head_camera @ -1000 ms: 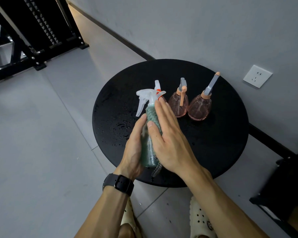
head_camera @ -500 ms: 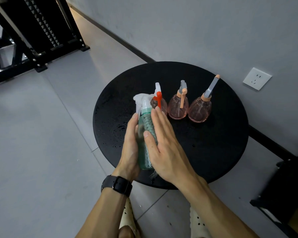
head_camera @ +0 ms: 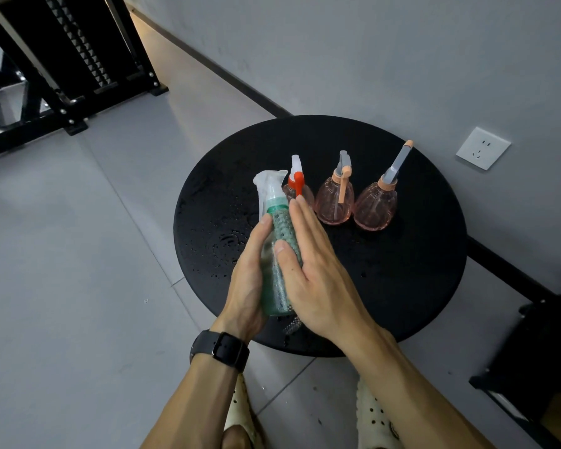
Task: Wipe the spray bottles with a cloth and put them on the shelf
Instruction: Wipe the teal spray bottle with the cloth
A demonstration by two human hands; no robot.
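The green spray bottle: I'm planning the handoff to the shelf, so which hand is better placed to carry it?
Probably the left hand: it grips the green spray bottle around its body. The right hand lies flat, pressing the cloth against it.

Both forearms were bare, without sleeves. The left wrist wore a black watch (head_camera: pixel 220 350) on a black buckled strap. Cream perforated clogs (head_camera: pixel 374 422), seemingly foam, covered the feet, one bearing a small charm
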